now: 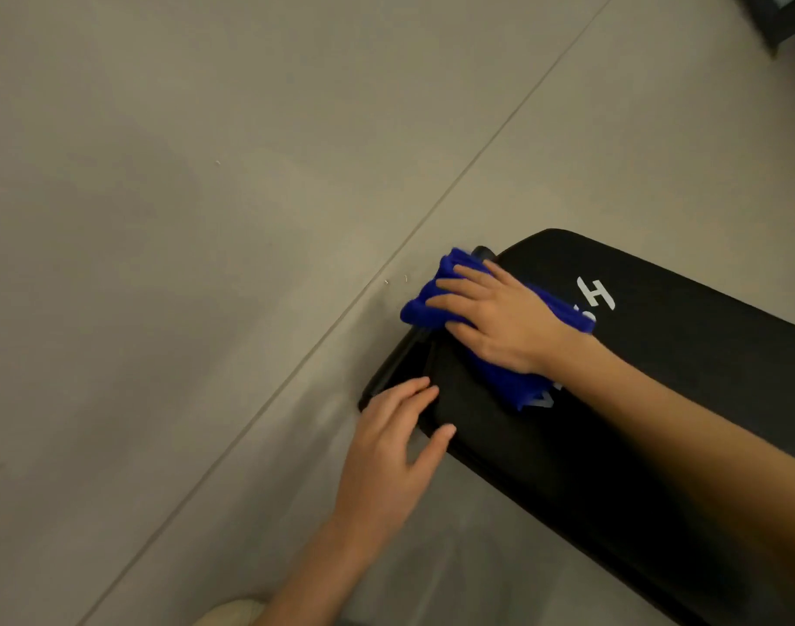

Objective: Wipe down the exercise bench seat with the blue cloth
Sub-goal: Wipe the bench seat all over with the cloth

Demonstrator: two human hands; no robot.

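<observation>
Head: right hand (499,318) flat on blue cloth (515,384) at bench seat (680,354) edge — left hand (395,445) relaxed on corner; floor (206,264) beyond.

left hand (393,449): fingers straight, relaxed, thumb out | right hand (495,318): palm down, fingers spread flat, forearm extended

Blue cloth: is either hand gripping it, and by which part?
Not gripped: the right hand presses flat on the middle of the blue cloth, pinning it to the bench seat. The left hand touches the seat's corner, holding nothing.
</observation>
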